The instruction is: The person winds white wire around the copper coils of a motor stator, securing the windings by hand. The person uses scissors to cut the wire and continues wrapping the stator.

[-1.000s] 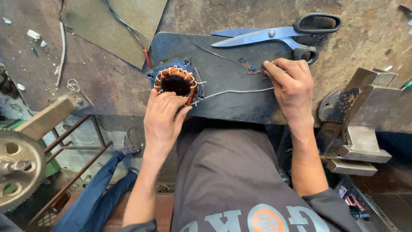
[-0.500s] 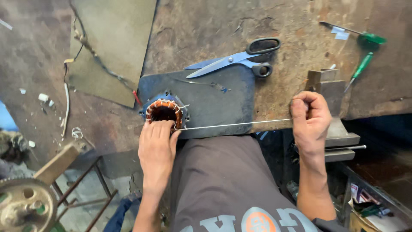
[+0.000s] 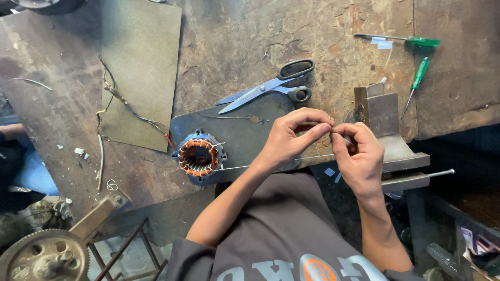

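At a scarred wooden table (image 3: pixel 260 31), you sit with both hands meeting just right of centre. A grey cardboard sheet (image 3: pixel 140 67) lies at 10 o'clock. A dark metal plate (image 3: pixel 234 130) sits at the near edge, and a bench vise (image 3: pixel 388 130) stands at 3 o'clock, just beside your hands.

On the plate, at 8 o'clock from your hands, rests a small motor stator (image 3: pixel 199 156). It is the only thing here that holds anything: copper windings fill its blue-edged ring, and its bore is empty. No box or tray shows.

Your left hand (image 3: pixel 291 138) is closed in a pinch, thumb against fingertips. Your right hand (image 3: pixel 359 156) is curled shut beside it, the two touching. Both grip the end of a thin wire (image 3: pixel 312 157), which runs level back toward the stator.

The step looks like working the free end of that lead. Whether it is being twisted or stripped cannot be told. The next move would call for a firm pinch and steady tension, so the stator stays put.

Scissors (image 3: pixel 271 88) lie at 12 o'clock. Two green screwdrivers (image 3: pixel 419 73) lie at 2 o'clock, well apart.
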